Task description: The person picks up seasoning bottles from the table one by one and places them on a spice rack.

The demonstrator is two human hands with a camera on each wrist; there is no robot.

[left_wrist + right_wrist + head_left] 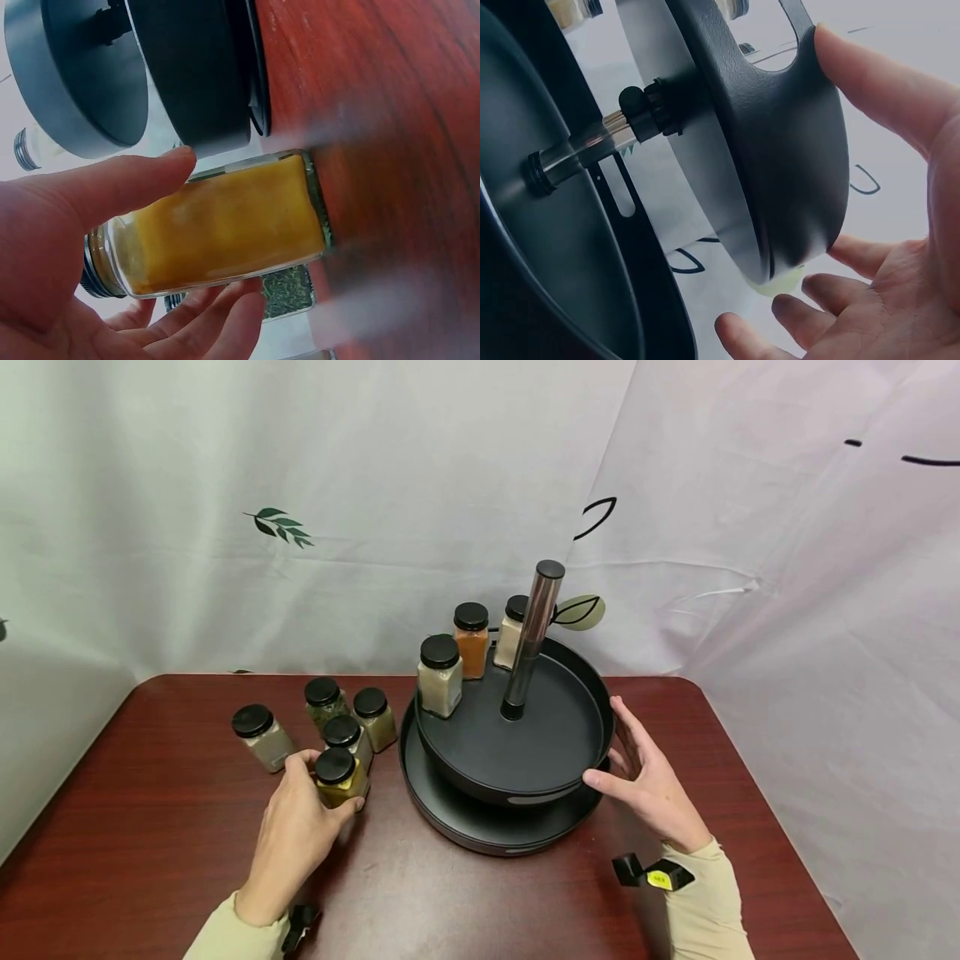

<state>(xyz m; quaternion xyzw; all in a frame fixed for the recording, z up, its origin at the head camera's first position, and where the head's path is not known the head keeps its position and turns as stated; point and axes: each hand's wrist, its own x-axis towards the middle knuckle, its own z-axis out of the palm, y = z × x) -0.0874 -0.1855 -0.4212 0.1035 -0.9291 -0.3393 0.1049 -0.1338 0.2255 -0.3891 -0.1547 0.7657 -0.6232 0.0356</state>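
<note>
My left hand point(296, 827) grips a square glass jar of yellow spice point(232, 225) with a black lid, thumb on one side and fingers on the other. Its base is at or close to the tabletop; whether it touches, I cannot tell. To its right stands a black two-tier turntable with a clear centre post point(533, 635). With thumb and index fingertips, my right hand point(648, 781) touches the outer wall of the upper tray point(787, 157); the other fingers are spread beside it. Several spice jars stand close by the left hand, including a green herb jar point(287, 292).
On the upper tray's left and back stand a pale spice jar point(440, 681), an orange spice jar point(472, 647) and another pale jar point(507, 639), partly behind the post. The lower tray point(480, 827) juts out in front. A white curtain point(375, 510) hangs behind the brown table point(150, 827).
</note>
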